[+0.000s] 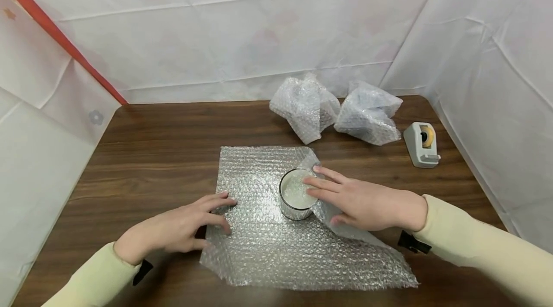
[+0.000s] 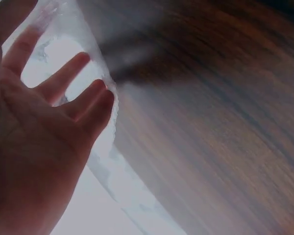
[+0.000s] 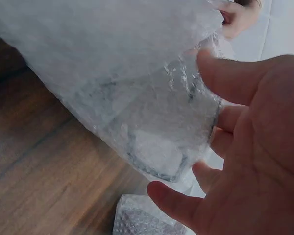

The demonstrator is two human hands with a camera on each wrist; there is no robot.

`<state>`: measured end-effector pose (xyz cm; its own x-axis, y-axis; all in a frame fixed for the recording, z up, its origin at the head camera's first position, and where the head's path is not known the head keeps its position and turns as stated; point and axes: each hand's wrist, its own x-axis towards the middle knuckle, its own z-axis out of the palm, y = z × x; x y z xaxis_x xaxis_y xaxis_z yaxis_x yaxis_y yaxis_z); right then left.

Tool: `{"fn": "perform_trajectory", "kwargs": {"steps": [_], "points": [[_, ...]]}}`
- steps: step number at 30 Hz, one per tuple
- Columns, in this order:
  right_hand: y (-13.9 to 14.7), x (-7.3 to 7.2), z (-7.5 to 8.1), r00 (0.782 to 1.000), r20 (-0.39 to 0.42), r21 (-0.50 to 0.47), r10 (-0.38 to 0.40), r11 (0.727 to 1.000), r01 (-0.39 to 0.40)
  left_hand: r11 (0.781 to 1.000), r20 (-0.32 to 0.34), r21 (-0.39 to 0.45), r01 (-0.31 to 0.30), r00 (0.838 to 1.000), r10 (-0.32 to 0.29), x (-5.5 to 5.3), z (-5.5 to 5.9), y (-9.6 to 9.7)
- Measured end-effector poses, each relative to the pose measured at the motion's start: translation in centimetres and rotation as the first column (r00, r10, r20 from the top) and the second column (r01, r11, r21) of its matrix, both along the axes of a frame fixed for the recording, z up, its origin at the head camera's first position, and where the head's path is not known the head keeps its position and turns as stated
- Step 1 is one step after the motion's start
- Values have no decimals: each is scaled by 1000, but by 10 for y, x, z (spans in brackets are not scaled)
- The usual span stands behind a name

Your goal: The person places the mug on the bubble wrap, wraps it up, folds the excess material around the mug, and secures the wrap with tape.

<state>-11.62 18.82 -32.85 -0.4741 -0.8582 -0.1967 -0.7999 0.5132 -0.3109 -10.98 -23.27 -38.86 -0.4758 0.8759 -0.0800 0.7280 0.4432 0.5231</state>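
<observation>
A clear ribbed drinking glass [image 1: 295,212] with a dark rim stands on a sheet of bubble wrap [image 1: 268,254], its inside whitish. My right hand [image 1: 367,201] lies against the raised right part of the sheet, fingers extended over the glass's rim. In the right wrist view, the glass shows blurrily through the bubble wrap [image 3: 88,44] beside my right hand [image 3: 264,147]. At the sheet's left edge my left hand [image 1: 177,228] spreads its fingers, the thumb near a lifted corner. My left hand [image 2: 39,132] shows its palm in the left wrist view.
Two bundles wrapped in bubble wrap, one on the left [image 1: 304,105] and one on the right [image 1: 369,112], sit at the back of the wooden table [image 1: 142,168]. A tape dispenser [image 1: 421,146] stands at the right. White cloth [image 1: 242,33] hangs around the table.
</observation>
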Motion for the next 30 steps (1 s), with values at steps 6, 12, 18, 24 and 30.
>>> {"fn": "perform_trajectory", "kwargs": {"steps": [6,12,18,24,30], "points": [[0,-2,-1,998,-61,-46,28,998,-31,961,-72,278,-2,997,23,-12,3,11],[-3,-4,-7,987,-162,-131,17,991,-38,850,-105,520,-85,981,162,-29,20,36],[-5,-5,-13,981,-195,-169,7,985,-40,772,-153,615,-160,937,315,-40,30,76],[-6,-6,-17,974,-225,-197,-9,980,-36,778,-221,591,-216,884,413,-52,32,117],[-7,-6,-28,971,-233,-275,-59,962,-7,809,-317,535,-242,831,458,-55,22,144]]}}
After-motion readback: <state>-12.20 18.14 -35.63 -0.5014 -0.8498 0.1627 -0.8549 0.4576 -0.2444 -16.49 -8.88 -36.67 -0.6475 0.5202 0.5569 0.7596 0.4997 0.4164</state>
